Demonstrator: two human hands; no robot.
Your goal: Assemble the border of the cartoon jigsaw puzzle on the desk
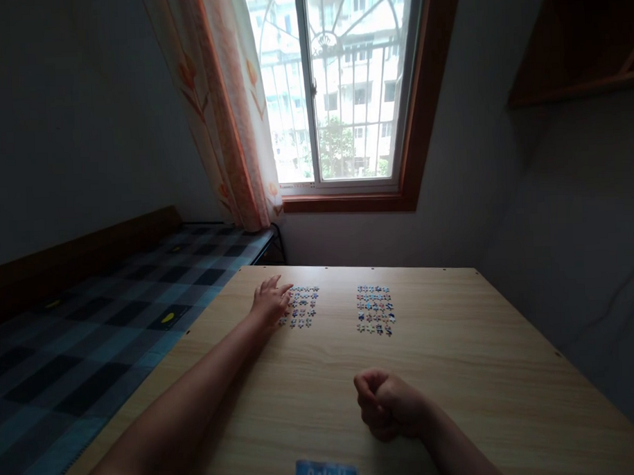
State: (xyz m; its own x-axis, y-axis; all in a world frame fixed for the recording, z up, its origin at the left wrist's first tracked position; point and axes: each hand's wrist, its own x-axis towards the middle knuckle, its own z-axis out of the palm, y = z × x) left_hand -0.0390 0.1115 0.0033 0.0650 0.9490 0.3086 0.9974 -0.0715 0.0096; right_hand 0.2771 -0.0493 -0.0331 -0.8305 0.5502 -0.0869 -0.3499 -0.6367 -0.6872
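My left hand (270, 300) reaches to the far left of the table, its fingers spread over the edge of a group of jigsaw puzzle pieces (302, 312) laid out in rows. Part of that group is hidden under the hand. To its right lies a second block of jigsaw pieces (376, 309), also in rows and apart from both hands. My right hand (388, 405) is curled into a fist above the near middle of the table; whether anything is inside it is hidden. Close to the table's near edge is a blue box or packet (326, 474) with white lettering, cut off by the frame.
The light wood table (457, 371) fills the foreground. A bed with a checked cover (116, 307) stands along the left side. Behind are a patterned curtain (224, 116) and a barred window (353, 91). A wooden shelf (575, 55) hangs at upper right.
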